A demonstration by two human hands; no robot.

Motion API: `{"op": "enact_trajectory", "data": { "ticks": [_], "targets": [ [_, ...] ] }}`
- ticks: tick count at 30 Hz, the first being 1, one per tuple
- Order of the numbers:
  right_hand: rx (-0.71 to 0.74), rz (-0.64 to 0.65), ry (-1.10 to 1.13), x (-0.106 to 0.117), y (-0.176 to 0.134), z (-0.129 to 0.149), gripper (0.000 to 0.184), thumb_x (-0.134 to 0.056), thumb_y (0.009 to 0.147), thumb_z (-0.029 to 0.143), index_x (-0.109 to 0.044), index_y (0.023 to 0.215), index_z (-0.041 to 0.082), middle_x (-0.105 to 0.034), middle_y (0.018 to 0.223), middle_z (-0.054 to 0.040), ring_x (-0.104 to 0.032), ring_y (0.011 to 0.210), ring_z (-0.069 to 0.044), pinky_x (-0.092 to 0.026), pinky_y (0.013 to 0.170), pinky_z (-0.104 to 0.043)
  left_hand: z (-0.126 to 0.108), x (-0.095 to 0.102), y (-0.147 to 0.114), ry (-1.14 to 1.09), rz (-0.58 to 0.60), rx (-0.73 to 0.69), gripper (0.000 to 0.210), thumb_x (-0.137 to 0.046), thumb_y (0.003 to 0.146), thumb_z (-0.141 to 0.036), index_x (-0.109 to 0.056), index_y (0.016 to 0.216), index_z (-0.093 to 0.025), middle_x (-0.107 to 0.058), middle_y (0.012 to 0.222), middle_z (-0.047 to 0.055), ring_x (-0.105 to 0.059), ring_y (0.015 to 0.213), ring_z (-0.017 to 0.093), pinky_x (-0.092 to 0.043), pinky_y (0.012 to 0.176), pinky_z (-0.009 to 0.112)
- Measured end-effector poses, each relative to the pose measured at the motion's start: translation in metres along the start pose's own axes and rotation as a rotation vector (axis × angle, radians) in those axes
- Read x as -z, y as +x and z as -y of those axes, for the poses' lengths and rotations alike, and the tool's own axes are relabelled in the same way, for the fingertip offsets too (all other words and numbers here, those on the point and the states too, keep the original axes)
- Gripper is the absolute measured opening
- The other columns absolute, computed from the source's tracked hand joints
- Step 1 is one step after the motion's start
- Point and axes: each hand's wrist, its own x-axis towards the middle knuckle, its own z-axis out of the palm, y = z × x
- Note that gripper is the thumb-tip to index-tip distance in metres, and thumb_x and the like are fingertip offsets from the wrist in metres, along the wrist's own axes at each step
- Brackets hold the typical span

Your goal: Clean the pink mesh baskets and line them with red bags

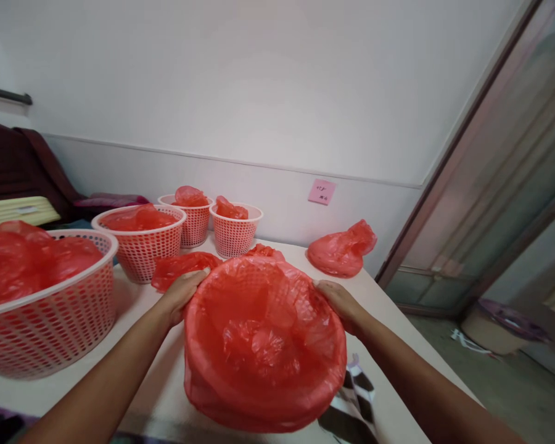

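In front of me is a basket (263, 345) lined with a red plastic bag, the bag's edge folded out over the rim all round. My left hand (185, 295) grips the far left of that rim, fingers closed over the plastic. On the right side my right hand (340, 301) holds the rim too, its fingers partly hidden behind it. The basket's opening tilts toward me, and crumpled plastic lies at the bottom. Just behind it rest a loose red bag (182, 269) and another bit of red plastic (263, 250).
Along the left stand several pink perforated baskets, a large one (50, 327) nearest, each with red plastic inside. A full-looking red bag (342, 250) sits at the table's (143, 382) back right. A striped cloth item (351, 404) lies under my right forearm. A pink note (322, 192) is on the wall.
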Motion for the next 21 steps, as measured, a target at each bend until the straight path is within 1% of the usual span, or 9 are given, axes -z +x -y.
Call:
{"op": "enact_trajectory", "data": {
  "ticks": [2, 4, 6, 8, 10, 12, 14, 18, 21],
  "targets": [
    [-0.030, -0.020, 0.073, 0.001, -0.003, -0.005, 0.033, -0.058, 0.076, 0.050, -0.046, 0.068, 0.020, -0.054, 0.065, 0.0026, -0.049, 0.059, -0.013, -0.040, 0.055, -0.027, 0.001, 0.006, -0.002, -0.045, -0.120, -0.057, 0.024, -0.069, 0.074, -0.036, -0.067, 0.078, -0.013, -0.069, 0.067, 0.005, -0.062, 0.057, 0.016, -0.051, 0.055, 0.028],
    [-0.054, -0.034, 0.129, 0.002, -0.005, -0.009, 0.032, -0.063, 0.073, 0.048, -0.049, 0.067, 0.020, -0.056, 0.063, 0.0026, -0.050, 0.058, -0.013, -0.041, 0.055, -0.026, 0.006, 0.016, -0.013, -0.109, -0.305, -0.188, 0.021, -0.064, 0.079, -0.036, -0.064, 0.082, -0.016, -0.065, 0.070, -0.001, -0.059, 0.060, 0.010, -0.048, 0.055, 0.019],
    [-0.069, -0.042, 0.177, 0.001, -0.008, -0.011, 0.030, -0.064, 0.072, 0.046, -0.053, 0.068, 0.018, -0.061, 0.065, 0.0006, -0.053, 0.059, -0.014, -0.043, 0.055, -0.027, 0.017, 0.025, -0.036, -0.175, -0.477, -0.340, 0.014, -0.062, 0.080, -0.033, -0.061, 0.082, -0.019, -0.061, 0.073, -0.006, -0.056, 0.062, 0.005, -0.044, 0.055, 0.012],
    [-0.080, -0.057, 0.221, -0.001, -0.013, -0.011, 0.029, -0.064, 0.073, 0.045, -0.057, 0.071, 0.016, -0.065, 0.069, -0.0021, -0.056, 0.061, -0.015, -0.045, 0.057, -0.028, 0.036, 0.028, -0.071, -0.227, -0.532, -0.415, 0.013, -0.064, 0.079, -0.033, -0.060, 0.079, -0.021, -0.059, 0.072, -0.007, -0.054, 0.063, 0.005, -0.045, 0.057, 0.012],
    [-0.087, -0.076, 0.261, -0.004, -0.019, -0.011, 0.032, -0.063, 0.074, 0.047, -0.060, 0.074, 0.015, -0.067, 0.071, -0.0040, -0.058, 0.062, -0.016, -0.046, 0.058, -0.029, 0.060, 0.022, -0.110, -0.291, -0.438, -0.344, 0.022, -0.072, 0.073, -0.040, -0.061, 0.075, -0.020, -0.061, 0.071, -0.005, -0.055, 0.065, 0.007, -0.049, 0.060, 0.016],
    [-0.091, -0.094, 0.293, -0.007, -0.028, -0.011, 0.036, -0.063, 0.075, 0.050, -0.063, 0.079, 0.014, -0.069, 0.073, -0.0058, -0.061, 0.064, -0.018, -0.048, 0.059, -0.030, 0.083, 0.005, -0.143, -0.311, -0.371, -0.160, 0.036, -0.078, 0.065, -0.050, -0.065, 0.077, -0.020, -0.067, 0.073, -0.001, -0.060, 0.068, 0.012, -0.054, 0.062, 0.022],
    [-0.104, -0.093, 0.362, -0.010, -0.039, -0.011, 0.041, -0.062, 0.078, 0.053, -0.066, 0.087, 0.013, -0.072, 0.080, -0.0085, -0.064, 0.069, -0.020, -0.051, 0.063, -0.032, 0.100, -0.017, -0.165, -0.308, -0.232, 0.025, 0.052, -0.084, 0.050, -0.060, -0.068, 0.078, -0.018, -0.071, 0.075, 0.004, -0.065, 0.070, 0.018, -0.055, 0.057, 0.027],
    [-0.135, -0.018, 0.598, -0.014, -0.059, -0.021, 0.042, -0.059, 0.085, 0.053, -0.066, 0.107, 0.018, -0.073, 0.104, -0.0091, -0.068, 0.088, -0.022, -0.055, 0.074, -0.033, 0.108, -0.057, -0.174, -0.261, -0.029, 0.120, 0.054, -0.087, 0.047, -0.055, -0.070, 0.082, -0.018, -0.073, 0.075, 0.006, -0.069, 0.073, 0.021, -0.054, 0.055, 0.027],
    [-0.112, -0.003, 0.733, -0.014, -0.065, -0.034, 0.035, -0.060, 0.087, 0.046, -0.064, 0.110, 0.021, -0.072, 0.105, -0.0059, -0.068, 0.086, -0.018, -0.056, 0.072, -0.029, 0.106, -0.069, -0.166, -0.225, -0.071, 0.092, 0.051, -0.089, 0.047, -0.048, -0.068, 0.081, -0.017, -0.073, 0.069, 0.004, -0.067, 0.062, 0.017, -0.054, 0.056, 0.027]
  ]
}}
